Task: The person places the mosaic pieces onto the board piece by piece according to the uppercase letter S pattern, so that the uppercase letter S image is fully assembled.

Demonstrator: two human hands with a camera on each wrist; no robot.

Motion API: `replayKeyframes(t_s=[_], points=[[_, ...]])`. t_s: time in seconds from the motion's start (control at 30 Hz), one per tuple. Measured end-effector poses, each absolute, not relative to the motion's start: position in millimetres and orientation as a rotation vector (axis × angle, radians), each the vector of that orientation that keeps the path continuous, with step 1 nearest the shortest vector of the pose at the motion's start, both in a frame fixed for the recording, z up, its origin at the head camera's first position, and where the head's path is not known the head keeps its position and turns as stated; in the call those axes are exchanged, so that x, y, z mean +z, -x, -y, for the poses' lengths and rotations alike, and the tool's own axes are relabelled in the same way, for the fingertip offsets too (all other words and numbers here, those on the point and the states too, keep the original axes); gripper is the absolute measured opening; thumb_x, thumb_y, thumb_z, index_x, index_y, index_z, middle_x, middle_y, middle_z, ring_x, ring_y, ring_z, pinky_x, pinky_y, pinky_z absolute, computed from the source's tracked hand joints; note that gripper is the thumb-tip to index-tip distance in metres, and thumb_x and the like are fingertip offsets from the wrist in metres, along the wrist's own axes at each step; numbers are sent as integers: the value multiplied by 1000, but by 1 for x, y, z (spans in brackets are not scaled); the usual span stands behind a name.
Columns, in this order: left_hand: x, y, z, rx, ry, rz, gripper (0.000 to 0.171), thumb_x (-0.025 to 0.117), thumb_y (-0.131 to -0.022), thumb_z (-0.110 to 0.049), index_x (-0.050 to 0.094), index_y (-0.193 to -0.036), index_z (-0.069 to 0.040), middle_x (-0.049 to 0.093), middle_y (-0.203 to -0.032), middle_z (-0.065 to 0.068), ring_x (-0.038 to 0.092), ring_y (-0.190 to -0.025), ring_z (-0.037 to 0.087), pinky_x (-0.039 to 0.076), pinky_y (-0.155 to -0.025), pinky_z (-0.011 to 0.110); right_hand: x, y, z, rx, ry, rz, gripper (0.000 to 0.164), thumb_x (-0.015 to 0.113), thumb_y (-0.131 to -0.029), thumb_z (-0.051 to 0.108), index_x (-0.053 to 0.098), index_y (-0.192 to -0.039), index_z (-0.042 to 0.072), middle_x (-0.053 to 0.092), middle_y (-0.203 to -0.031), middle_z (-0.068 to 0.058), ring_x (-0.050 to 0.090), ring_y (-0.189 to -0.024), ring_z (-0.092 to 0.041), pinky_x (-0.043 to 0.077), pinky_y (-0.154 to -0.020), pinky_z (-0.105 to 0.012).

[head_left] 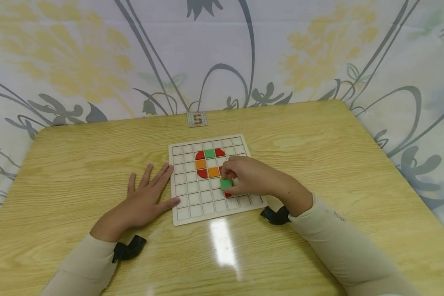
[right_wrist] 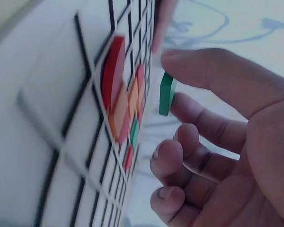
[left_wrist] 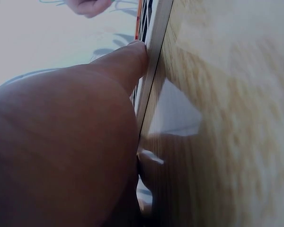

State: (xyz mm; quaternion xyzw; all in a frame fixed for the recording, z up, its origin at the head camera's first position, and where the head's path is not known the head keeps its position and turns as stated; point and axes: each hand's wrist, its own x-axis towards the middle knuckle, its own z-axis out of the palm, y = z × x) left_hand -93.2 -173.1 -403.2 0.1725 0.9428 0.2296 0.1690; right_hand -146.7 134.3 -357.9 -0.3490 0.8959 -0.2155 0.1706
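My right hand [head_left: 255, 176] pinches a green square tile [head_left: 226, 183] between thumb and index finger, over the lower right part of a white grid board [head_left: 195, 200]. In the right wrist view the green tile [right_wrist: 165, 98] stands off the board's surface, the other fingers curled loosely below it. Red rounded tiles [head_left: 202, 174], orange square tiles [head_left: 213, 172] and another green tile [head_left: 209, 153] lie in the board's cells, a few partly covered by my right hand. Spread on the table at the board's left side, my left hand [head_left: 144, 204] rests its thumb on the board's edge.
A small card [head_left: 197, 119] with a coloured grid pattern lies at the back of the wooden table [head_left: 307, 135]. Behind the table hangs a flowered cloth [head_left: 222, 49]. Black wrist camera mounts [head_left: 129, 248] sit at both sleeves, low over the table.
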Motion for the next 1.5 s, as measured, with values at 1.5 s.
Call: replayKeyframes(t_s=[1.5], points=[[-402, 93, 174, 628, -480, -2686, 90, 45, -97, -67, -2, -163, -28, -4, -170, -3, -18, -154, 37, -20, -113, 68, -364, 146, -136, -594, 897, -2598, 18, 79, -88, 24, 69, -98, 13, 56, -84, 0, 48, -76, -14, 42, -67, -27]])
